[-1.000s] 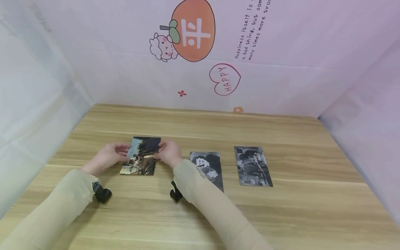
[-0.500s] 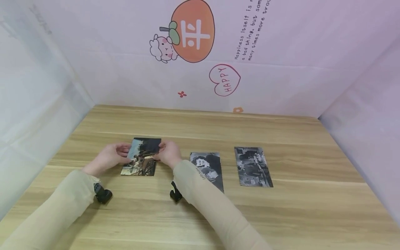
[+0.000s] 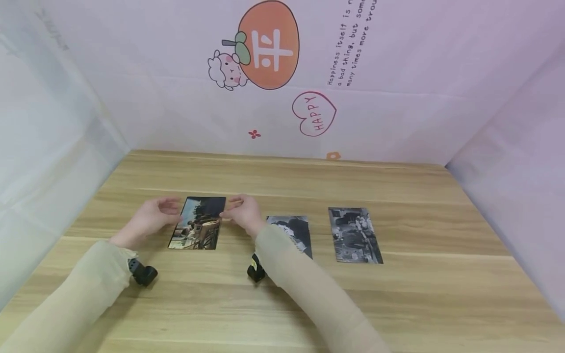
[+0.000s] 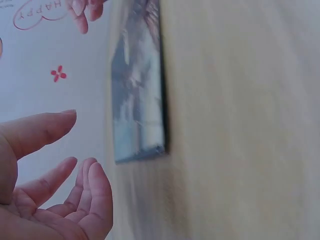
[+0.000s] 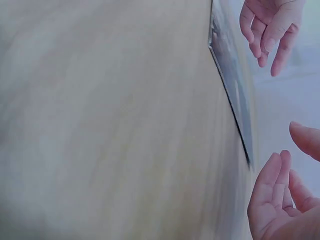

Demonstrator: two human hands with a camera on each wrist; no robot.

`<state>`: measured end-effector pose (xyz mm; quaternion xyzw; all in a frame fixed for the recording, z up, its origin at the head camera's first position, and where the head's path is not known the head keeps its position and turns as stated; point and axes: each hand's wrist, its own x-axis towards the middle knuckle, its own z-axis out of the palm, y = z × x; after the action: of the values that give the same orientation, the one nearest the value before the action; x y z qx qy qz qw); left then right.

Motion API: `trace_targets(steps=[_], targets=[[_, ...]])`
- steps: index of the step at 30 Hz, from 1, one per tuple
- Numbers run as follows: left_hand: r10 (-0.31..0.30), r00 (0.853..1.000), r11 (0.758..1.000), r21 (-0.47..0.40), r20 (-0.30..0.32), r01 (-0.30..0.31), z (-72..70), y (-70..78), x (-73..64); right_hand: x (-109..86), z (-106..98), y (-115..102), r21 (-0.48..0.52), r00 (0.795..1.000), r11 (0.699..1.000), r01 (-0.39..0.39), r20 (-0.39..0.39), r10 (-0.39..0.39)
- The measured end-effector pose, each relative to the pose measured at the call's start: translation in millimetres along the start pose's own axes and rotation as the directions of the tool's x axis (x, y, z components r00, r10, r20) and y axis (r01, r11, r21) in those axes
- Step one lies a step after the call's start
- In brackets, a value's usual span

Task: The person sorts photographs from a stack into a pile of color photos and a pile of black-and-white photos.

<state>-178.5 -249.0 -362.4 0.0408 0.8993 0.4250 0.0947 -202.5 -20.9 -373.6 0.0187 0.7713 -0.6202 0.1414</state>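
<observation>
Colour photograph (image 3: 197,223) lying on the table (image 3: 406,304) between left hand (image 3: 152,219) and right hand (image 3: 245,213), both with fingers relaxed and loosely extended; black-and-white photographs (image 3: 355,236) at right.

Left photo (image 3: 198,223): on the table (image 3: 419,304), between left hand (image 3: 152,215) and right hand (image 3: 244,213)
Middle photo (image 3: 298,229): right of the left photo, partly behind the right sleeve (image 3: 304,289)
Right photo (image 3: 355,235): on the table, right of the middle photo
Backdrop (image 3: 176,115): behind the table
</observation>
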Motion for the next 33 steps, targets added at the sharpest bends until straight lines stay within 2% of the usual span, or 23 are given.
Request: trace_targets(steps=[7,11,20,24,28,33], targets=[[-0.032,0.998,0.999,-0.043,-0.052,0.03,5.0,21.0,-6.9,-8.0,-13.7,-11.1,0.037,1.0,0.999,0.013,0.014,-0.014],[-0.024,0.997,0.996,-0.089,-0.075,0.017,11.3,31.6,-11.7,-14.4,-22.8,-17.7,0.061,0.999,0.998,0.026,0.036,-0.029],[0.015,0.993,0.984,-0.174,-0.116,-0.035,31.4,49.1,-19.9,-29.2,-42.1,-17.1,0.01,0.996,0.999,0.044,0.079,-0.044],[0.033,0.993,0.979,-0.195,-0.113,-0.054,42.7,56.1,-22.1,-36.8,-51.5,-13.7,-0.022,0.994,0.999,0.05,0.099,-0.047],[0.038,0.995,0.976,-0.209,-0.089,-0.056,53.6,60.3,-20.3,-44.7,-65.7,-8.3,-0.061,0.991,0.996,0.067,0.116,-0.059],[0.065,0.997,0.969,-0.236,-0.046,-0.074,64.8,62.9,-15.4,-52.0,-87.8,-1.5,-0.095,0.993,0.993,0.076,0.101,-0.067]])
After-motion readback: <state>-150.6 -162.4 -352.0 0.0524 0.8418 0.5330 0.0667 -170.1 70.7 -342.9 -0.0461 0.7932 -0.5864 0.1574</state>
